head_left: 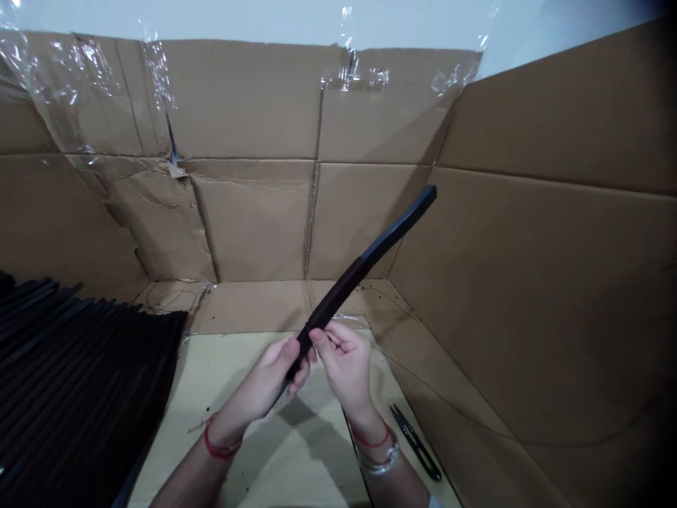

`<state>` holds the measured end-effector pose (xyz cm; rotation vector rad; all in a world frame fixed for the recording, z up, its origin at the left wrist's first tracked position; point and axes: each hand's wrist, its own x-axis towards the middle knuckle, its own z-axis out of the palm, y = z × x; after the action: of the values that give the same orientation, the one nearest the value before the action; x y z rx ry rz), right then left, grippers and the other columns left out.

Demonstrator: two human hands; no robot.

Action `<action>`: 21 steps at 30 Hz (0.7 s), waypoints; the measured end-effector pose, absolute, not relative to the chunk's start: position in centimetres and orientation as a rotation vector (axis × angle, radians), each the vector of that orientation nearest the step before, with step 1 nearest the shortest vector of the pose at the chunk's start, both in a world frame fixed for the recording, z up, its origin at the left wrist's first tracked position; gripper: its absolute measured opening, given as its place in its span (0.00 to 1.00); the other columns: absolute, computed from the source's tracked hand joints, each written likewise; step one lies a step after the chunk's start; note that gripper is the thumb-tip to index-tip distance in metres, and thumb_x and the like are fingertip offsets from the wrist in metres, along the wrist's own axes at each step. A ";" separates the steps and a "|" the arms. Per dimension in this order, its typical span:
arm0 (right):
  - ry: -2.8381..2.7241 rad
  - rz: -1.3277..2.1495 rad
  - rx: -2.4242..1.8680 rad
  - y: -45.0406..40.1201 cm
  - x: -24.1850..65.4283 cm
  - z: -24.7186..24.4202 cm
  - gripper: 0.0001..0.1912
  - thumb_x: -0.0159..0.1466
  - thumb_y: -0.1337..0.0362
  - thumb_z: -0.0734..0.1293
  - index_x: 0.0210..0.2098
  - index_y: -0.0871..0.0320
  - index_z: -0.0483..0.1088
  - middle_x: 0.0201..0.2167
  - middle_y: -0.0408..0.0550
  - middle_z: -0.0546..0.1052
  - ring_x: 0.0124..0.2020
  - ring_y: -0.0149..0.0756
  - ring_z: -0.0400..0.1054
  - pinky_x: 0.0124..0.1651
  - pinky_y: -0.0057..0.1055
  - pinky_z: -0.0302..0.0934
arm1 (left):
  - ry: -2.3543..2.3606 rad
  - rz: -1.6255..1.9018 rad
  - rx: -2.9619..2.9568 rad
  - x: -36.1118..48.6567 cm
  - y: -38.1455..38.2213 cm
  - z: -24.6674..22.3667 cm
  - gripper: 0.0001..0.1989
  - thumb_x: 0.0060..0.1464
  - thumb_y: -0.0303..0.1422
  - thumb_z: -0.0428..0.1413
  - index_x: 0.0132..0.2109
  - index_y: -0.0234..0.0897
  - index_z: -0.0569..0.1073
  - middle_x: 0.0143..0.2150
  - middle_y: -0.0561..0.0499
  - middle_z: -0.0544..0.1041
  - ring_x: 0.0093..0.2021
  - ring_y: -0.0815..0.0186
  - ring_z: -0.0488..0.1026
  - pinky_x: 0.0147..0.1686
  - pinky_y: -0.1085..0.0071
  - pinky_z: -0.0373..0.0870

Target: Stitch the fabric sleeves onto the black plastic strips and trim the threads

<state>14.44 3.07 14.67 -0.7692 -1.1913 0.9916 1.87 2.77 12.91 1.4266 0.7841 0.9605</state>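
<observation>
Both my hands grip a long black strip [360,279], possibly rubber, that slants up and to the right from them. It looks thicker along its lower half and narrows toward the far tip. My left hand [261,377] wraps around its lower part. My right hand [343,363] pinches it just beside the left, thumb and fingers closed on it. The strip's lowest end is hidden behind my fingers. A red string and a silver bracelet circle my wrists.
A large pile of similar black strips [79,381] lies at the left. Black thread snips [415,441] rest to the right of my right wrist on the pale wooden board [301,451]. Taped cardboard walls [529,282] rise at the back and right, with thin loose threads nearby.
</observation>
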 end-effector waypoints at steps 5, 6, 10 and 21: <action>-1.290 1.065 -0.723 2.8 14.5 14.7 0.20 0.58 0.49 0.70 0.31 0.62 0.75 0.15 0.41 0.67 0.15 0.26 0.56 0.17 0.23 0.48 | 0.859 1.015 1.326 2.6 2.5 12.7 0.25 0.55 0.57 0.46 0.32 0.37 0.64 0.18 0.59 0.57 0.17 0.74 0.53 0.17 0.77 0.52; -1.325 1.086 -0.736 2.7 14.6 14.6 0.21 0.59 0.48 0.69 0.31 0.63 0.75 0.14 0.41 0.66 0.14 0.25 0.54 0.17 0.23 0.47 | 0.781 0.910 1.283 2.6 2.4 12.7 0.27 0.55 0.59 0.44 0.32 0.38 0.63 0.17 0.60 0.56 0.15 0.74 0.51 0.16 0.77 0.51; -1.230 0.832 -0.848 2.5 14.6 14.4 0.20 0.60 0.50 0.69 0.28 0.63 0.75 0.18 0.44 0.69 0.19 0.28 0.59 0.21 0.25 0.54 | 0.982 1.172 1.455 2.8 2.4 12.5 0.26 0.52 0.57 0.51 0.39 0.37 0.66 0.22 0.56 0.64 0.21 0.70 0.60 0.21 0.76 0.56; -1.079 0.973 -0.809 2.7 14.2 14.7 0.19 0.53 0.52 0.74 0.36 0.61 0.75 0.23 0.46 0.74 0.23 0.32 0.67 0.25 0.27 0.63 | 1.072 1.232 1.599 1.2 2.9 13.3 0.22 0.59 0.52 0.47 0.36 0.35 0.67 0.26 0.53 0.65 0.26 0.71 0.60 0.26 0.76 0.55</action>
<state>14.16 2.73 14.69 -0.8086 -1.0790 0.9727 1.20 2.85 13.27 1.5992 1.0721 1.2318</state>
